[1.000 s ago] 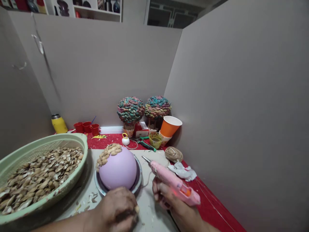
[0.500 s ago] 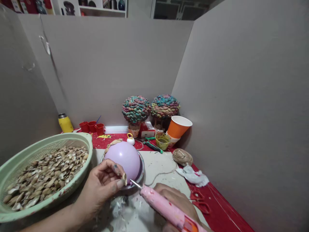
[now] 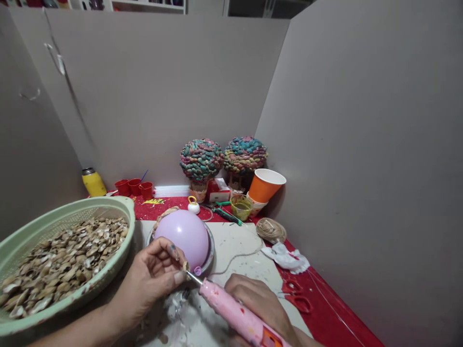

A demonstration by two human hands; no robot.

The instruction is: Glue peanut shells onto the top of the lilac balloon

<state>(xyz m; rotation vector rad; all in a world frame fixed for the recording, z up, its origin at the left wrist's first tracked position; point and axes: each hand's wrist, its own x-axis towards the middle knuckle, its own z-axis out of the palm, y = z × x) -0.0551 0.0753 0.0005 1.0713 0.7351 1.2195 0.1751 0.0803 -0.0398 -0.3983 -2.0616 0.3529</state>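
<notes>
My left hand (image 3: 148, 279) pinches a small piece of nutshell (image 3: 185, 268) between thumb and fingertips. In my right hand (image 3: 260, 303) is a pink glue gun (image 3: 235, 308), its metal nozzle touching or almost touching the nutshell's edge. Behind the fingers, a lilac balloon (image 3: 183, 233) rests in a round metal bowl (image 3: 210, 258), its knot toward me. A strip of nutshells (image 3: 164, 215) runs along the balloon's upper left side. Left of my hand, a pale green colander (image 3: 125, 207) holds many loose nutshells (image 3: 72, 260).
At the back stand two shell-covered balls on pots (image 3: 201, 161), red cups (image 3: 135, 186), a yellow bottle (image 3: 93, 182) and an orange paper cup (image 3: 265, 188). To the right lie twine (image 3: 270, 230), a white cloth (image 3: 285, 258) and red scissors (image 3: 298, 296). Grey panels (image 3: 162, 86) enclose the table.
The glue gun's nozzle has moved left, from beside the balloon's knot to the nutshell in my left hand. The view has shifted slightly.
</notes>
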